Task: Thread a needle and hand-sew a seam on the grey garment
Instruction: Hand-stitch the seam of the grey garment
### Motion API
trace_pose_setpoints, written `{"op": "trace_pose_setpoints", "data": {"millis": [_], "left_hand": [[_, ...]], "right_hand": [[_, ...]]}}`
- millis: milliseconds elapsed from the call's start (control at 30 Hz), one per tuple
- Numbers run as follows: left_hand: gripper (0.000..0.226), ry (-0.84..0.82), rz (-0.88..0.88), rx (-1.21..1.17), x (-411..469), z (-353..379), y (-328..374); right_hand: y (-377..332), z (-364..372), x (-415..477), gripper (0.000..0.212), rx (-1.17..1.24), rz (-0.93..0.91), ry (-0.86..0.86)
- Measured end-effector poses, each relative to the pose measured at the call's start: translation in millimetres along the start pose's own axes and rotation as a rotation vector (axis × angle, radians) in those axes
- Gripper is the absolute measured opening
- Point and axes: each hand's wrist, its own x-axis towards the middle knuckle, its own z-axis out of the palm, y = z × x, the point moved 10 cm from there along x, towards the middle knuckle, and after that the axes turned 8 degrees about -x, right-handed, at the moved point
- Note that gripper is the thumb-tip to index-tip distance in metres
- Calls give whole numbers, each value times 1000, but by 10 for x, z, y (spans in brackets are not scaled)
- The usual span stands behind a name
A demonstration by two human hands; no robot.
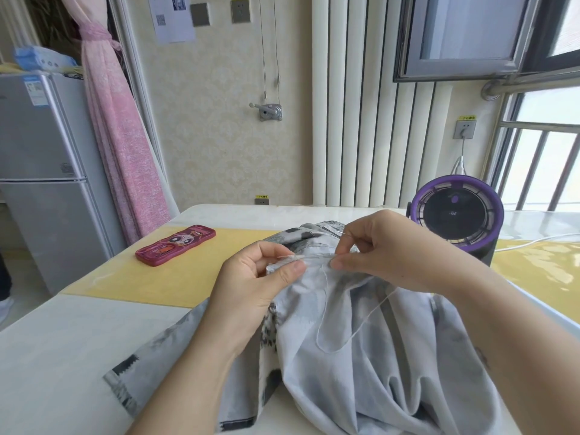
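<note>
Needle [344, 235] is being pinched in your right hand [386, 246]; your left hand [248, 284], beside the needle, is pinching the garment [361, 387], and you should be holding it taut.

A red phone case [175, 245] with a cartoon face lies on the table [78, 350], left of the middle. A purple fan [456, 215] stands at the right. A grey fridge [40, 171] and a pink curtain [116, 120] are at the left.

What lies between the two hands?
Head view: a short edge of the grey patterned fabric garment, with thin white thread hanging below it.
</note>
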Motion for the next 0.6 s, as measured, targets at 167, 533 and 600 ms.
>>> {"op": "trace_pose_setpoints", "data": {"millis": [167, 533, 600], "left_hand": [[14, 11, 12, 93, 7, -69, 4], [16, 9, 33, 170, 6, -23, -35], [25, -45, 5, 218, 10, 19, -85]], "right_hand": [[-20, -5, -1, 14, -27, -14, 5], [75, 78, 49, 16, -73, -1, 16], [89, 98, 58, 18, -99, 1, 12]]}}
